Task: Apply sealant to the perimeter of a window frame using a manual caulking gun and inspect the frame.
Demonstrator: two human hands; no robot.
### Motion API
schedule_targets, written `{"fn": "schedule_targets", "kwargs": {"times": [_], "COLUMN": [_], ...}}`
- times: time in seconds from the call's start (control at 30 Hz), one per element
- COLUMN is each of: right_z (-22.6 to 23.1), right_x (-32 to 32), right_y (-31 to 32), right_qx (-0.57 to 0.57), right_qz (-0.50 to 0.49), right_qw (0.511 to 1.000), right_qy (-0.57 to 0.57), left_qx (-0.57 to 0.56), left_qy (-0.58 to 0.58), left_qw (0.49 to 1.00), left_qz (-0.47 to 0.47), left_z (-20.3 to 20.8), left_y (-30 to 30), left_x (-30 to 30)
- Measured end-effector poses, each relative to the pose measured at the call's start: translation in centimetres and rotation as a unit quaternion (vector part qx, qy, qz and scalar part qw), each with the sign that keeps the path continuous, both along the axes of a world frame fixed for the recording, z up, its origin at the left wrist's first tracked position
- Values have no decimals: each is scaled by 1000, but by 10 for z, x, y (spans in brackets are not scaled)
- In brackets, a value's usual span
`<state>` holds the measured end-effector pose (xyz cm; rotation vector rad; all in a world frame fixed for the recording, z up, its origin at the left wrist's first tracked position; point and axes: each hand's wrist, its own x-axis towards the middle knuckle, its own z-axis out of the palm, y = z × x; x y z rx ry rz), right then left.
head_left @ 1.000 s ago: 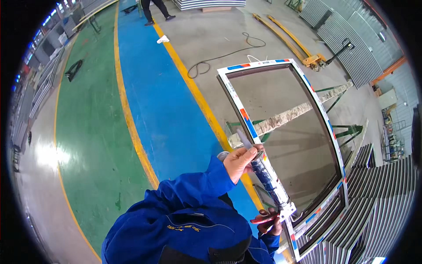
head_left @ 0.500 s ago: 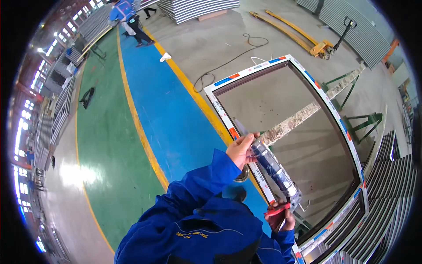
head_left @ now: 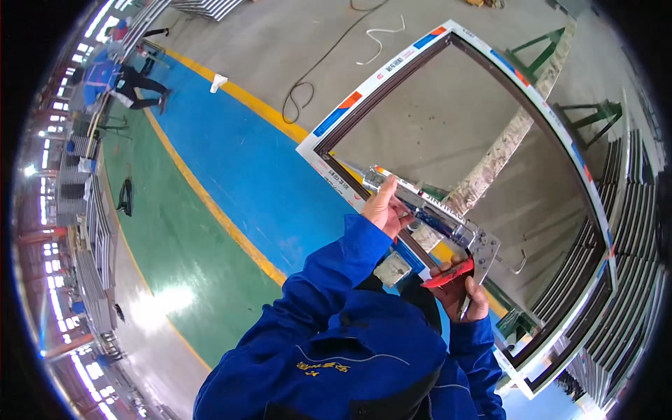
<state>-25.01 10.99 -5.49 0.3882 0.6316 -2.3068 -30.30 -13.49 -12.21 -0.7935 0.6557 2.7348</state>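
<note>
A caulking gun point(head_left: 458, 225) with a sealant tube in it lies slantwise between my hands, over the near left side of a window frame point(head_left: 381, 75). My left hand point(head_left: 385, 208) is closed round its front end, thumb on top. At its rear, my right hand point(head_left: 463, 288) grips the gun by its red handle point(head_left: 451, 272). A pale nozzle points toward the frame's left corner; whether its tip touches the frame I cannot tell. Dark profile with white, printed protective film makes up the frame.
A stained beam point(head_left: 498, 150) crosses below the frame, with green stands point(head_left: 588, 115) nearby. Long metal profiles point(head_left: 633, 210) are stacked at right. A dark cable point(head_left: 301, 87), a white bent strip point(head_left: 381, 42) and crumpled paper point(head_left: 218, 82) lie on the floor. Another person point(head_left: 115, 78) stands far left.
My view has turned and come closer to the window frame. The caulking gun has tilted flatter toward the frame's left corner, both hands still gripping it.
</note>
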Motion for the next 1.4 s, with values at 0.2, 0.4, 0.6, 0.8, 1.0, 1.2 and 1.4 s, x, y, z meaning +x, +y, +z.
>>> {"fn": "schedule_targets", "kwargs": {"times": [0.2,0.4,0.6,0.8,1.0,1.2,1.4], "right_z": [-37,-48,-62,-70,-81,-97,-102], "right_x": [-27,-71,-94,-113,-126,-133,-138], "right_y": [-23,-35,-46,-56,-62,-56,-60], "right_qx": [-14,12,8,3,9,-21,-6], "right_qz": [-5,25,27,48,65,72,65], "right_qw": [993,994,993,994,994,991,993], "right_qy": [-114,-107,-116,-96,-91,-111,-102], "left_qx": [-29,-2,-7,-8,0,-8,0], "left_qy": [-47,-82,-104,-124,-147,-148,-140], "left_qw": [997,992,985,983,975,969,968], "left_qz": [59,100,135,137,167,196,208], "left_z": [-25,-32,-45,-48,-45,-40,-43], "left_y": [-21,-28,-36,-48,-54,-52,-53], "left_x": [-18,-35,-47,-54,-59,-66,-68]}}
